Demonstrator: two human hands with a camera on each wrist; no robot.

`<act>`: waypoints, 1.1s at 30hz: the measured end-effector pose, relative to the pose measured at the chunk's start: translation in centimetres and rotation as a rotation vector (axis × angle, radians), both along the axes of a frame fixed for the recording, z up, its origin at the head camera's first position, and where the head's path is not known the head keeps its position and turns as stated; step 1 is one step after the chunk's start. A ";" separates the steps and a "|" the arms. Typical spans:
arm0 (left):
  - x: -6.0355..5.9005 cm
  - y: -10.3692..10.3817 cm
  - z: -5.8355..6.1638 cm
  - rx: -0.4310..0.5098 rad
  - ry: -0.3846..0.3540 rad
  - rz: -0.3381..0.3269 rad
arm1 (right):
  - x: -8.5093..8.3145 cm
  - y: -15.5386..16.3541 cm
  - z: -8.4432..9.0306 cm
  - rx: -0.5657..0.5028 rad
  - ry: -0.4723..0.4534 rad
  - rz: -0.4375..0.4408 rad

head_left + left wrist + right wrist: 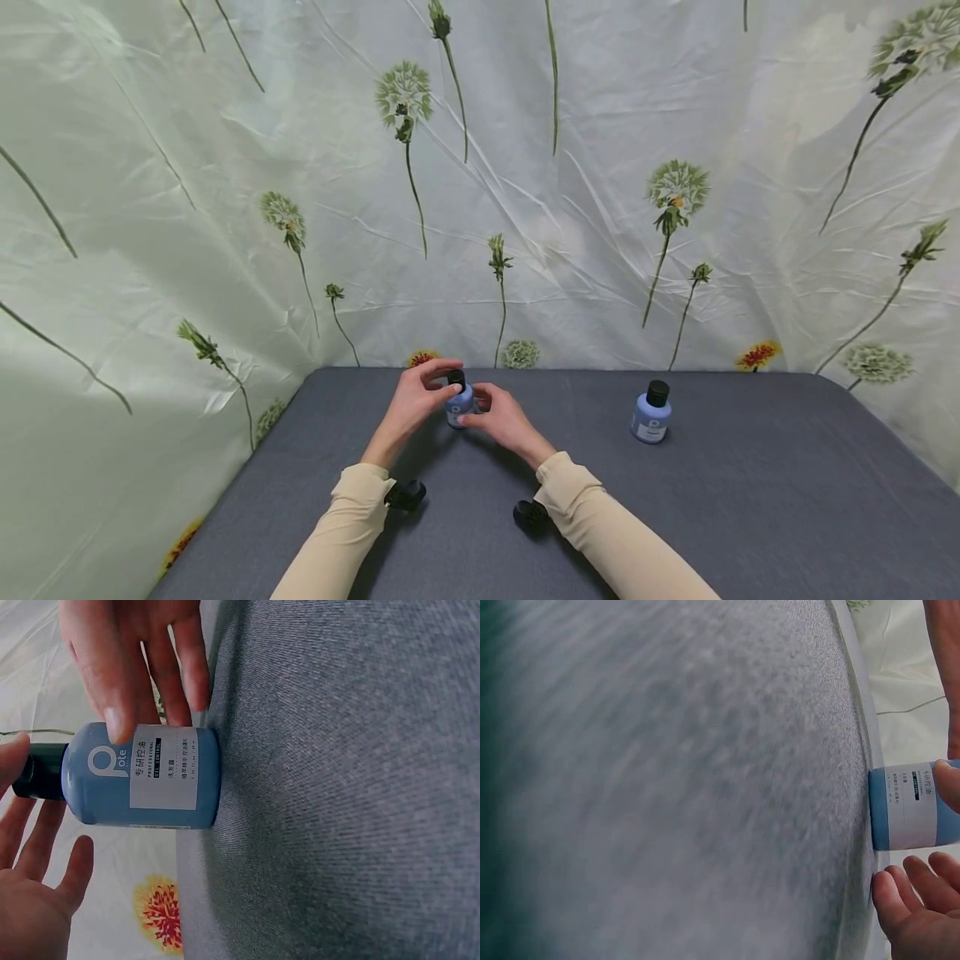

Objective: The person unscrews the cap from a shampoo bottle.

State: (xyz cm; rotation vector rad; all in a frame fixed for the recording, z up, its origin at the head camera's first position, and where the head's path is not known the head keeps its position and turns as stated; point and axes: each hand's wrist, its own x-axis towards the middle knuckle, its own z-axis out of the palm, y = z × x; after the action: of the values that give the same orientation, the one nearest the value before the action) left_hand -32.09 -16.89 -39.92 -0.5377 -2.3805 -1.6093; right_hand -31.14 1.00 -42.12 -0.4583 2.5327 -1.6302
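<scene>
A small blue bottle (pixel 459 407) with a black cap (pixel 455 380) and a white label stands upright on the grey table (pixel 750 500), towards its far edge and a little left of the middle. In the left wrist view the bottle (pixel 142 776) shows its label plainly, with its base resting on the cloth.

The left hand (pixel 415 398) arches over the top of the bottle, thumb and fingers curled round the cap and pinching it. The right hand (pixel 501 415) grasps the body of the bottle from the other side, fingertips pressed to the blue wall; in the right wrist view a fingertip (pixel 949 784) lies on the label and the other fingers curl below it.

Both arms wear pale beige sleeves (pixel 600 533), each with a small black camera at the wrist.

A second blue bottle (pixel 651 413), same shape and black cap, stands upright well apart to the right on the table. A pale curtain (pixel 600 208) printed with dandelions hangs behind and on both sides.
</scene>
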 end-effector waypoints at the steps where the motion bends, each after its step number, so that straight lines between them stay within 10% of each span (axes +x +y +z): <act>1: 0.0 0.1 -0.1 -0.001 0.001 0.000 | -0.1 -0.1 -0.1 -0.006 0.010 0.005; 9: 2.4 0.9 2.8 -0.032 -0.026 -0.002 | -0.5 -0.7 -0.4 0.000 0.073 0.009; 17: -0.2 0.1 0.0 -0.001 -0.030 0.021 | -0.5 -0.8 -0.3 -0.004 0.063 -0.002; 33: 0.7 -0.1 0.2 -0.024 -0.071 0.009 | 0.6 -0.3 0.4 0.055 0.019 0.042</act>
State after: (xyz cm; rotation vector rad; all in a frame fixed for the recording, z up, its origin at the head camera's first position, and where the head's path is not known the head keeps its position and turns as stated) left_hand -31.44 -17.03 -39.73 -0.4811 -2.4531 -1.6237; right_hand -30.50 0.69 -41.67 -0.5205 2.5564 -1.5448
